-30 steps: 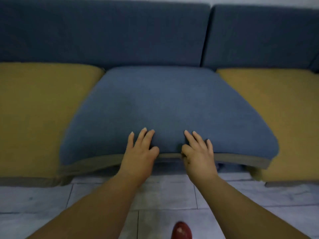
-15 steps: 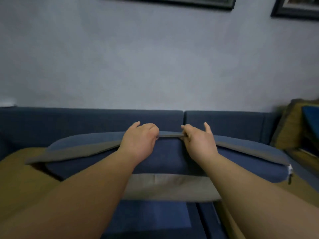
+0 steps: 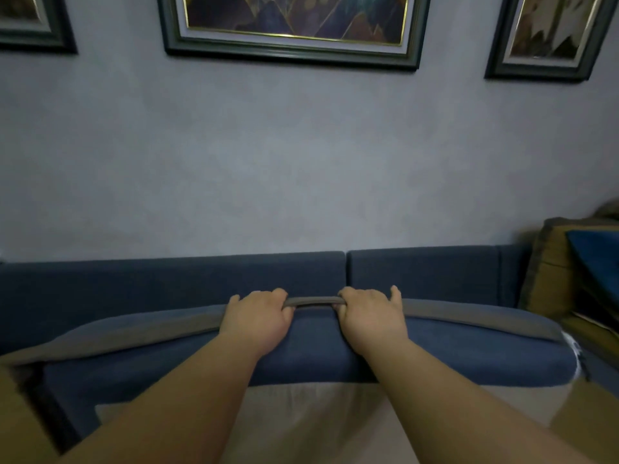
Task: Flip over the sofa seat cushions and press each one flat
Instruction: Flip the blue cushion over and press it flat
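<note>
Both hands grip the grey front seam (image 3: 315,301) of the blue seat cushion (image 3: 318,346): my left hand (image 3: 258,321) and my right hand (image 3: 371,319) sit side by side at its middle, fingers curled over the top edge. A second ago this cushion lay flat in its seat with my hands just catching its front edge. Now that edge is hauled up level with the sofa back (image 3: 167,283) behind it, and the cushion stands on its rear edge with its front wall facing me. I judge the flip about half done; it must yet tip over, land in its bay and be pressed flat. Below the cushion the pale beige seat base (image 3: 311,420) lies uncovered. Left of the cushion shows a yellow seat cushion (image 3: 13,413), and right of it a pile of yellow and blue pillows (image 3: 562,269). Above and behind the cushion rises a grey wall (image 3: 301,162) with framed pictures (image 3: 291,25), which has tipped into view as my head lifted.
</note>
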The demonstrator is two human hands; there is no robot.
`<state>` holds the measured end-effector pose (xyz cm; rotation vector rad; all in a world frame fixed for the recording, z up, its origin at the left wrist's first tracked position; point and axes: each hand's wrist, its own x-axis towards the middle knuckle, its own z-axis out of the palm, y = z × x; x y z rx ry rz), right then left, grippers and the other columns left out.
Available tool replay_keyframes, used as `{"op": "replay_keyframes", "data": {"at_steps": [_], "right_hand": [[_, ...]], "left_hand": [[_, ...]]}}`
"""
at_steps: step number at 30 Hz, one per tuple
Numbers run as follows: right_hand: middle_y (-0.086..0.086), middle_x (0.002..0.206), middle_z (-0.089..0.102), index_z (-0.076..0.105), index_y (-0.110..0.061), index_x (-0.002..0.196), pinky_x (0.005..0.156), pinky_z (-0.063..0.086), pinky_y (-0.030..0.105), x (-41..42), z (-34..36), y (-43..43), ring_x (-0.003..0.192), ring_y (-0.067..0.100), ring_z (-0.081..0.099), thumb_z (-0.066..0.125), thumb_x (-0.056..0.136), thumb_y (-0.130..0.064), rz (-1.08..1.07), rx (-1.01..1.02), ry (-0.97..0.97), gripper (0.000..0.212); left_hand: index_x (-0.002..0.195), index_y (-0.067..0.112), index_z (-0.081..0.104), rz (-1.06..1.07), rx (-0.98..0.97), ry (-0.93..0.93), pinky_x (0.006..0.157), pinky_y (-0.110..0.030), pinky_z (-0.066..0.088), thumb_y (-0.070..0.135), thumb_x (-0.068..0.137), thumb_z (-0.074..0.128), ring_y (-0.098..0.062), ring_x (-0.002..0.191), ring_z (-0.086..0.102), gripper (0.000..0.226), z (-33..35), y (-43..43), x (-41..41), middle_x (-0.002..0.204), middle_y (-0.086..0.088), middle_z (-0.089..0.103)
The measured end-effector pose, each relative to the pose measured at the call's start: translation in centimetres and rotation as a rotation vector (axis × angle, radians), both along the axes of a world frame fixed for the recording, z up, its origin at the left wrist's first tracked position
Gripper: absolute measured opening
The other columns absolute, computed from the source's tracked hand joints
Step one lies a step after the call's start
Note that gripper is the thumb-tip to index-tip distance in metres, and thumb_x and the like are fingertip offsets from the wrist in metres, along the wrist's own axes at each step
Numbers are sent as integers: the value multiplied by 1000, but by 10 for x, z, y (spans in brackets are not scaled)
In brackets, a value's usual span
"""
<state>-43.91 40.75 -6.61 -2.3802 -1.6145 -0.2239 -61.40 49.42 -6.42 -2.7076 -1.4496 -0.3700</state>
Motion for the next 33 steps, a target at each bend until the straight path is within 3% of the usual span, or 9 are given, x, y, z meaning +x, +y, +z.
{"op": "replay_keyframes", "data": {"at_steps": [3, 8, 11, 21, 33], "right_hand": [[-5, 100, 61, 55, -29, 104, 114, 10, 54, 2, -3, 8, 103, 22, 52, 28, 99, -38, -42, 5, 1, 29], [-13, 98, 60, 59, -34, 101, 103, 24, 37, 14, -8, 16, 95, 13, 51, 35, 95, -39, 25, 160, 42, 26], [-14, 92, 59, 60, -35, 96, 98, 26, 33, 20, -9, 22, 89, 10, 51, 36, 94, -39, 42, 189, 59, 24], [-12, 91, 58, 58, -35, 95, 98, 28, 35, 46, -6, 75, 88, 12, 52, 34, 95, -41, 60, 137, 77, 25], [-9, 84, 59, 56, -29, 84, 83, 32, 37, 131, -24, 243, 79, 17, 51, 35, 96, -40, 141, 76, 122, 26]], "left_hand": [[104, 27, 49, 25, -34, 26, 81, -38, 38, 42, 98, 28, -21, 96, 57, 26, -1, 9, 4, 107, 3, 61], [107, 27, 52, 14, 18, 0, 82, -38, 42, 42, 98, 27, -19, 94, 56, 31, -4, 15, 10, 106, 4, 56], [103, 26, 53, 4, 34, -18, 79, -37, 42, 42, 98, 27, -18, 90, 55, 31, -6, 21, 14, 102, 4, 56], [98, 26, 54, 13, 22, -52, 77, -36, 44, 42, 98, 29, -18, 88, 55, 30, -4, 71, 37, 98, 5, 58], [89, 24, 55, 113, -62, -32, 70, -34, 40, 41, 99, 33, -19, 88, 55, 30, -12, 217, 114, 98, 2, 57]]}}
